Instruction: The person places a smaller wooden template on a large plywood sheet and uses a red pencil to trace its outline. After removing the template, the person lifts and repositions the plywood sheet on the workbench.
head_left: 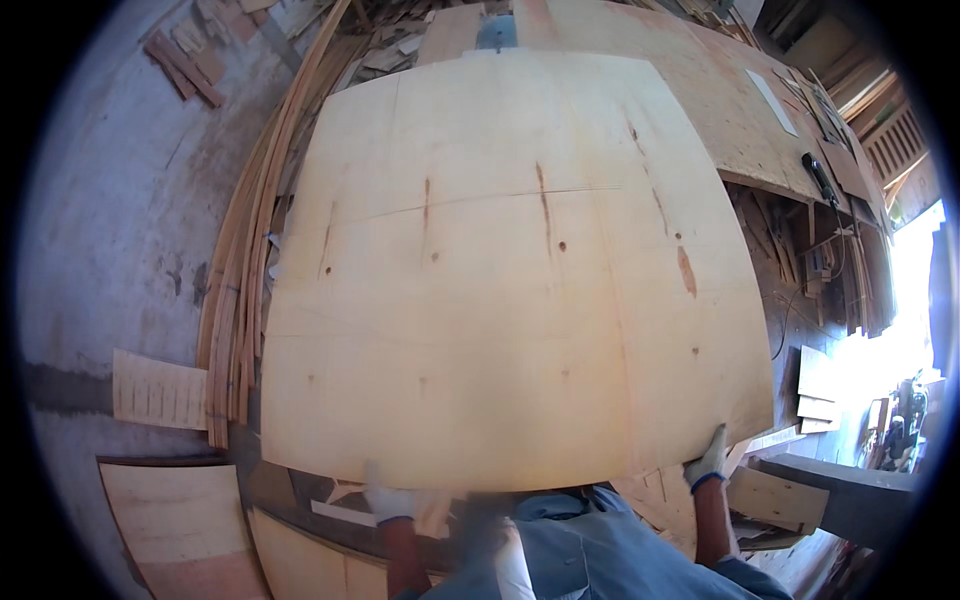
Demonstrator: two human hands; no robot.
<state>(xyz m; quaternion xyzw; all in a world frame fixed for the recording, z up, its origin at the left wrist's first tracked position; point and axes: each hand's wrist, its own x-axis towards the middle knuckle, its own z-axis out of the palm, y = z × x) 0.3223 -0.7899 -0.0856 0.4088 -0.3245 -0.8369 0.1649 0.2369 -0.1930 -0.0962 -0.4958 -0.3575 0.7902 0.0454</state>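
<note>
A large pale plywood sheet [490, 330], with dark knots and streaks, fills the middle of the view. Its far part lies over a wooden worktable, and its near edge is in front of my body. My left hand [392, 502], in a white glove, grips the near edge left of centre; it is blurred, and its fingers under the sheet are hidden. At the near right corner, my gloved right hand [708, 464] is closed on the edge, with one digit lying on top and the others out of sight beneath.
A worktable [740, 130] with a black-handled tool [818, 178] extends at the far right. Long wooden strips [245, 270] run along the left side by a grey wall. Board pieces [180, 525] stand at the lower left. A grey beam [840, 485] lies right of my right hand.
</note>
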